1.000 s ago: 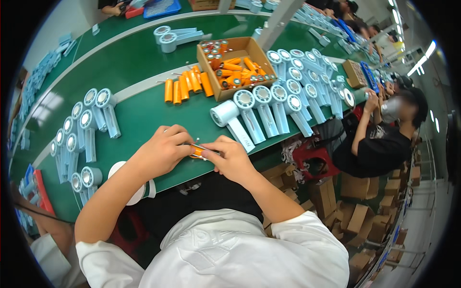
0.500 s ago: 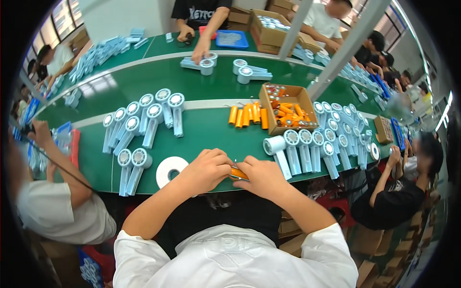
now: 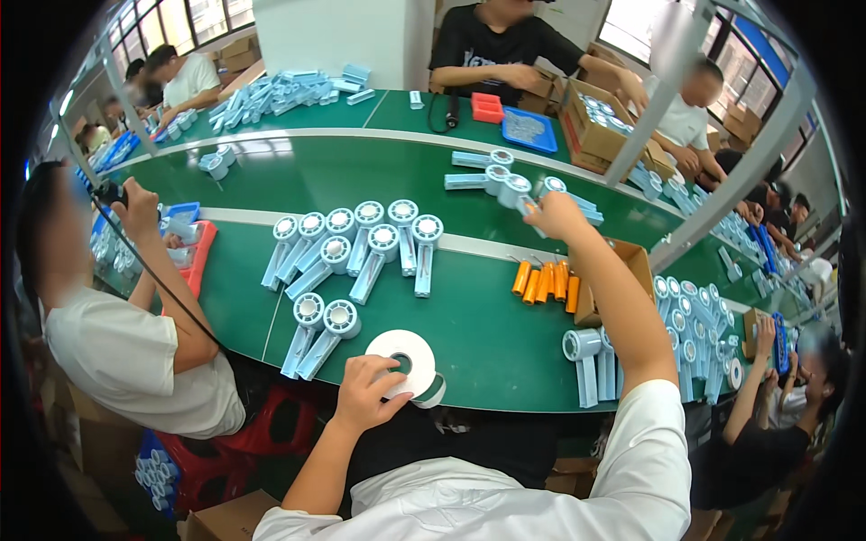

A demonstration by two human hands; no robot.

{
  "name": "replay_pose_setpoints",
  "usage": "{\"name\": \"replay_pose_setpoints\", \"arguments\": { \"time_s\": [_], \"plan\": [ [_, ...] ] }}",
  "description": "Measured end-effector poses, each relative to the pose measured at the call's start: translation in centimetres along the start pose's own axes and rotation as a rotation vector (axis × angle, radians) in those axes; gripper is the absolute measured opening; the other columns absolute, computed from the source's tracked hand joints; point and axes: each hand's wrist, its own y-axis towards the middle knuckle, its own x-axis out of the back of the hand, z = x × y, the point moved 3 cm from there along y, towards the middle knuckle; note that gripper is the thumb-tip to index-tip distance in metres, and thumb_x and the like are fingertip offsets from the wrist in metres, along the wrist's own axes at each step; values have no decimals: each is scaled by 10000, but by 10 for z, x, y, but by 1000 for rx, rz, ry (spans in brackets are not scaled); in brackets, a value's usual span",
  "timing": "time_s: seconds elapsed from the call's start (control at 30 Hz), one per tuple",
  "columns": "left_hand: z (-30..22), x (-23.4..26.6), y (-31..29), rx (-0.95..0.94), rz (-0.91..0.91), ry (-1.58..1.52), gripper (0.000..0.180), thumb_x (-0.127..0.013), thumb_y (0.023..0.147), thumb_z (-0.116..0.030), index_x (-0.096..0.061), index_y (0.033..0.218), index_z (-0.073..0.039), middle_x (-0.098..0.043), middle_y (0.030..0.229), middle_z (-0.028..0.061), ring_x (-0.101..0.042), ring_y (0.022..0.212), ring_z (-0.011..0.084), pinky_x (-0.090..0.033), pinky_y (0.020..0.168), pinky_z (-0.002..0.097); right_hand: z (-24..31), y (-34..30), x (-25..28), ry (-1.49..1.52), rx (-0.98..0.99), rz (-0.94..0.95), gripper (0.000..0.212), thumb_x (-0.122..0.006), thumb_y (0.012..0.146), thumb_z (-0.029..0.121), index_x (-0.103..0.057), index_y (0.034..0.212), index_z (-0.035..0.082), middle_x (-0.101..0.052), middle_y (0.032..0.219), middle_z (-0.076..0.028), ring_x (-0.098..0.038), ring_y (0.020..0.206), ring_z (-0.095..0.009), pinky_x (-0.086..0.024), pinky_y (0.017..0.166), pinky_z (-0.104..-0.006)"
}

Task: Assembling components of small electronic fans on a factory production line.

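My left hand (image 3: 368, 394) grips the near left edge of a white tape roll (image 3: 416, 346), fingers over its face and thumb below. A loose strip of tape (image 3: 435, 393) curls off the roll's right side. My right arm stretches far forward across the bench. There my right hand (image 3: 557, 216) has its fingers closed on the handle end of a light-blue handheld fan (image 3: 515, 190), partly hidden by the fingers. Other light-blue fans (image 3: 496, 177) lie right beside it. Orange battery cells (image 3: 544, 283) with wires stand grouped under my right forearm.
A cardboard box (image 3: 631, 261) sits partly behind my right forearm. Light-blue fans lie in groups at the left (image 3: 337, 248) and right (image 3: 695, 325). Across the bench are a blue tray (image 3: 529, 131) and a red tray (image 3: 487, 108). Co-workers sit on both sides and opposite.
Both hands were together on an orange battery cell at the near edge. Now they are apart: the left on the tape roll, the right far forward on a fan. The view has turned left.
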Motion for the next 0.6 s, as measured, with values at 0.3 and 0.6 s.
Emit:
{"name": "replay_pose_setpoints", "arguments": {
  "time_s": [0.3, 0.6],
  "plan": [
    [3, -3, -2, 29, -26, 61, 324, -923, 769, -354, -781, 983, -156, -750, 1154, -28, -645, 1017, 205, -455, 980, 381, 20, 38, 27, -344, 0, 362, 519, -951, 805, 404, -803, 1005, -52, -802, 953, -140, -737, 683, -261, -637, 654, -354],
    [4, -14, 1, 27, 3, 74, 360, -924, 758, -383, -779, 997, -157, -759, 1148, -31, -636, 1002, 199, -453, 981, 380, 43, 168, -32, -94, -14, 170, 1117, -1041, 649, 303, -506, 1629, 276, -375, 1674, -218, -650, 1247, -451, -570, 1102, -542]
  ]
}}
